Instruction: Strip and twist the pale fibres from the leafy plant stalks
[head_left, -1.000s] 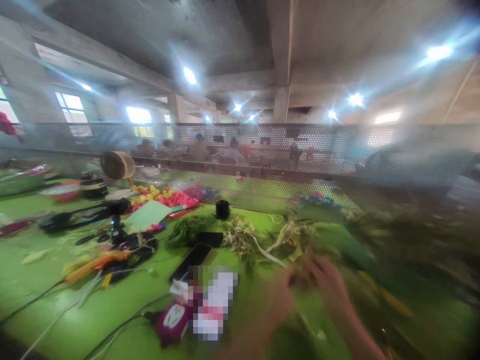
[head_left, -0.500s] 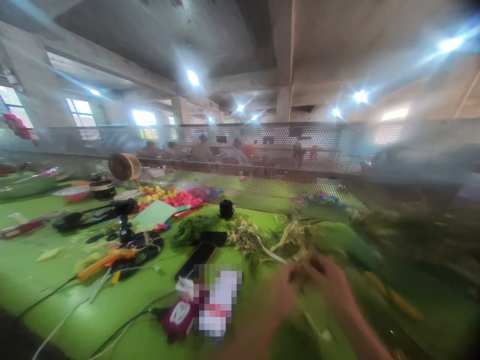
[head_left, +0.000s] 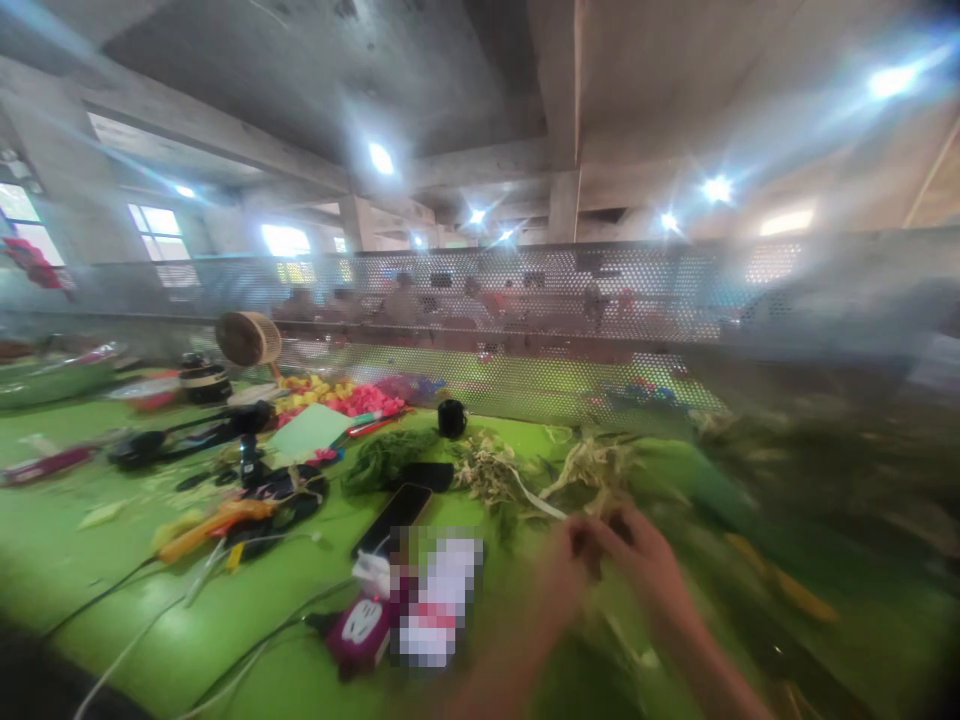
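Over the right half of the green table (head_left: 165,620), my left hand (head_left: 570,560) and my right hand (head_left: 634,535) meet, their fingers curled and pressed together. Whatever they pinch is too small and blurred to make out. Just beyond the fingers lies a pale, dry-looking tangle of strands (head_left: 592,470). A second bundle (head_left: 487,470) sits to its left, with a white strip (head_left: 536,497) running from it toward my left hand. Blurred greenery surrounds my right forearm.
A phone (head_left: 394,518), a purple power bank (head_left: 364,630) and cables lie left of my hands. Farther left are an orange glue gun (head_left: 214,527), a fan (head_left: 247,340) and pink pieces (head_left: 367,400). Behind stands a perforated metal screen (head_left: 525,380); dark green foliage (head_left: 825,480) fills the right.
The view has shifted very slightly. My hands stay together, with the left hand's fingers now closer against the right hand's.
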